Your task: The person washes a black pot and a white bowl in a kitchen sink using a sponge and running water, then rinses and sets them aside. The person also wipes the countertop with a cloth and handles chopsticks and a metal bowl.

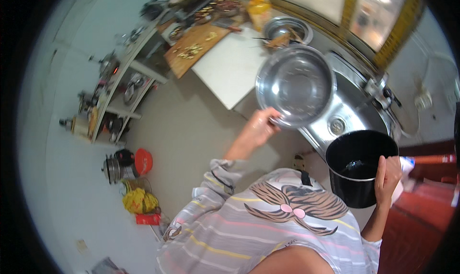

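My left hand (264, 125) grips the near rim of a wide stainless steel basin (296, 85), thumb over the edge. Its shiny inside faces the camera, and the basin overlaps the left part of the steel sink (354, 108). On the right, my right hand (389, 173) holds a deep black pot (354, 187) at its side, where a handle would be hidden by the fingers. A wet, shiny patch shows at the bottom of the pot. The pot is at the near edge of the sink, below the drain.
A faucet (377, 87) stands at the sink's far side. Beyond the basin are a steel bowl (305, 26) and a yellow bottle (259, 11). A wooden cutting board (201, 47) with cut pieces lies on the white counter (230, 69). Shelves (124, 71) line the left wall.
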The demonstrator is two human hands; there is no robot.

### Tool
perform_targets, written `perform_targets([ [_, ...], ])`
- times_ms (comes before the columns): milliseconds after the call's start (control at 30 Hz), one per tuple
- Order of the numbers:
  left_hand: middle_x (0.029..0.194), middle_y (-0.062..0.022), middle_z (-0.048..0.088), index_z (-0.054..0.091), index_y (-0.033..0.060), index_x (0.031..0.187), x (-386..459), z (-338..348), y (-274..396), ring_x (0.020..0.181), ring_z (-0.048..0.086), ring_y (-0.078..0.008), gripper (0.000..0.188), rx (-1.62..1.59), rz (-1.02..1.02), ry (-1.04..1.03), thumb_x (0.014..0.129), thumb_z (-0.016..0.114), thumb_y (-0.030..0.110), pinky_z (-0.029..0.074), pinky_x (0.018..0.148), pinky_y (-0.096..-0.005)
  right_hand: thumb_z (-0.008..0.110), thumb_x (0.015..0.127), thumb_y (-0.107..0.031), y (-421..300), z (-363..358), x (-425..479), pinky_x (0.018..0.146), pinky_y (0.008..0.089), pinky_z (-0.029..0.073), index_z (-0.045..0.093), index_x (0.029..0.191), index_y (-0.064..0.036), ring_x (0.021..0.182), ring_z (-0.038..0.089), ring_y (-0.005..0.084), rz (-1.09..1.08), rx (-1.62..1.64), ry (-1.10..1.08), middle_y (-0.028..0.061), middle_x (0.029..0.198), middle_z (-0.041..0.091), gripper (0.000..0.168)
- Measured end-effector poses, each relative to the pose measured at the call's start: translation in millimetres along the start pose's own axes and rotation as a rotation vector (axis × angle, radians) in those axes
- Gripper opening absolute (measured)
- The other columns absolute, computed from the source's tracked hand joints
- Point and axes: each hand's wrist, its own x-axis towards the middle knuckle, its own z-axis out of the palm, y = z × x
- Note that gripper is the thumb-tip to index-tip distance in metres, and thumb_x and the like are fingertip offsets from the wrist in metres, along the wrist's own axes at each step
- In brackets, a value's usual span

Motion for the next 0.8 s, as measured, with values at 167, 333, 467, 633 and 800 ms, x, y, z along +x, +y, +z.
perform_targets([
  [167, 0.087, -0.0104, 0.065, 0.061, 0.0009, 0.094, -75, -19, 10, 0.080, 0.063, -0.0222, 0.018, -0.123, -0.112, -0.134, 0.082, 0.055, 0.013, 0.054, 0.071, -0.0352, 0.053, 0.094, -0.012, -43, 54, 31, 0.055, 0.0389, 0.028, 0.044, 0.058, 0.002, 0.051, 0.035, 0.0277, 0.053, 0.072, -0.076, 0.0132, 0.052, 0.039, 0.040],
  [333, 0.089, -0.0136, 0.065, 0.061, -0.0030, 0.095, -133, -53, 14, 0.077, 0.064, -0.0235, 0.025, -0.080, -0.013, -0.115, 0.081, 0.055, 0.017, 0.055, 0.069, -0.0358, 0.055, 0.091, -0.020, -64, 151, 62, 0.050, 0.0388, 0.035, 0.050, 0.066, 0.008, 0.050, 0.041, 0.0153, 0.099, 0.347, -0.262, 0.0205, 0.054, 0.041, 0.038],
  [467, 0.087, -0.0117, 0.065, 0.064, -0.0024, 0.092, -143, -84, 10, 0.080, 0.064, -0.0196, 0.022, 0.044, -0.021, -0.137, 0.082, 0.057, 0.016, 0.053, 0.073, -0.0342, 0.056, 0.090, -0.018, -74, 218, 63, 0.053, 0.0385, 0.037, 0.052, 0.071, 0.006, 0.054, 0.044, 0.0178, 0.125, 0.479, -0.362, 0.0189, 0.058, 0.045, 0.032],
  [633, 0.082, -0.0055, 0.065, 0.065, 0.0027, 0.084, -173, -85, 34, 0.074, 0.061, -0.0130, 0.013, 0.195, -0.013, -0.038, 0.084, 0.058, 0.014, 0.048, 0.070, -0.0270, 0.056, 0.089, -0.016, -103, 268, 60, 0.057, 0.0382, 0.039, 0.055, 0.077, 0.005, 0.059, 0.047, 0.0210, 0.064, 0.569, -0.398, 0.0169, 0.064, 0.049, 0.024],
  [800, 0.085, -0.0089, 0.066, 0.065, -0.0001, 0.086, -152, -102, 22, 0.076, 0.063, -0.0171, 0.013, 0.126, -0.084, 0.067, 0.082, 0.060, 0.011, 0.051, 0.072, -0.0283, 0.057, 0.087, -0.014, -113, 300, 69, 0.061, 0.0378, 0.042, 0.058, 0.083, 0.003, 0.064, 0.050, 0.0241, -0.029, 0.630, -0.407, 0.0149, 0.070, 0.054, 0.017],
])
